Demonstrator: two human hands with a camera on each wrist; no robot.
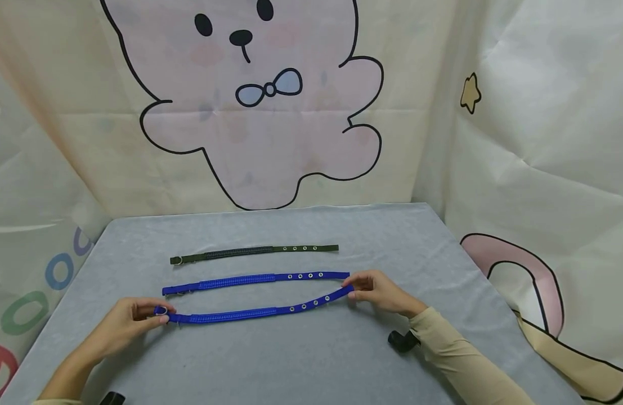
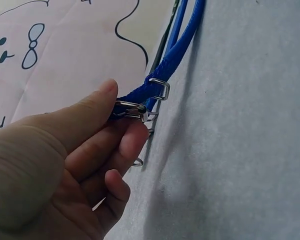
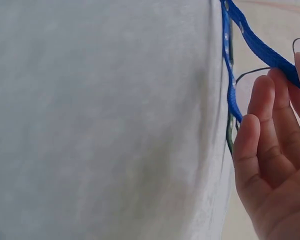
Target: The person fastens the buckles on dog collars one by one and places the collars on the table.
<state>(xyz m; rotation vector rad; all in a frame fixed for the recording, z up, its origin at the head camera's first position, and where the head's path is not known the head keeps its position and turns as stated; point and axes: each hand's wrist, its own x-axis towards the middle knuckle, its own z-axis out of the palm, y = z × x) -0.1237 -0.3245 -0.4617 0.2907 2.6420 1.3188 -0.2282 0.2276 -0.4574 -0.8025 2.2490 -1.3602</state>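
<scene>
Nearest the person, a blue collar with metal eyelets is stretched between both hands. The left hand pinches its buckle end; in the left wrist view the thumb lies by the metal buckle. At the other end, the right hand pinches the eyelet strap's tip, raised a little off the cloth. A second blue collar lies just behind, its tip close to the right hand's fingers. Farther back lies a dark green collar, roughly parallel, with its buckle to the left.
A grey cloth covers the table. Cartoon-printed curtains hang behind and at both sides. A black object shows beside the right wrist, and another black piece at the bottom edge near the left arm.
</scene>
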